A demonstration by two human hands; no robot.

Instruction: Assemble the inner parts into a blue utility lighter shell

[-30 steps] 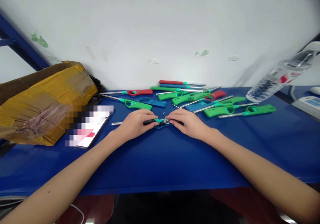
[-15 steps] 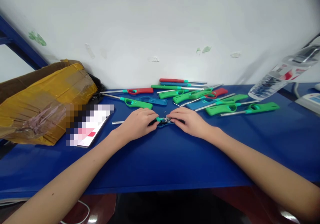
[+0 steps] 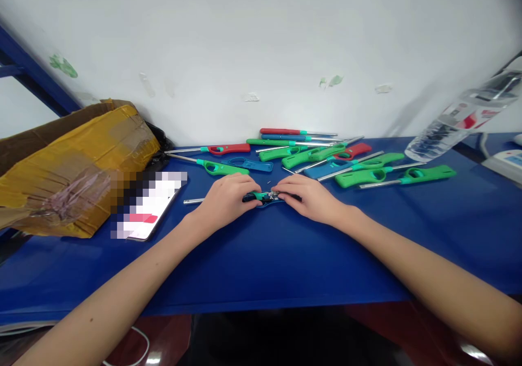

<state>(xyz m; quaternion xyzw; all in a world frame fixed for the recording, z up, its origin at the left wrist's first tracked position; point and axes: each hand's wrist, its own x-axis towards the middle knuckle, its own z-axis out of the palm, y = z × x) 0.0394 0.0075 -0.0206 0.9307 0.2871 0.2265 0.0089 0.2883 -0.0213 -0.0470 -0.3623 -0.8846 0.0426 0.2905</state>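
Note:
A blue long-nosed gas lighter (image 3: 266,197) lies across the table between my hands, its handle opened so that small metal and teal parts show. Its silver tube (image 3: 193,200) sticks out to the left, beyond my left hand (image 3: 227,198), which is closed around the front of the handle. The fingertips of my right hand (image 3: 313,198) pinch the inner parts at the handle's middle; what exactly they grip is too small to make out. Just behind lies a tiny pin-like piece (image 3: 268,181). A loose blue handle shell (image 3: 253,163) rests further back.
Several green, red and blue lighters (image 3: 362,177) lie along the wall. At left are a taped cardboard box (image 3: 81,175) and a phone (image 3: 163,197). A water bottle (image 3: 460,118) stands at right, near a white device (image 3: 508,162).
My left fingers have shifted slightly on the lighter, showing more of the dark and teal parts inside its handle. My right hand stays almost in place.

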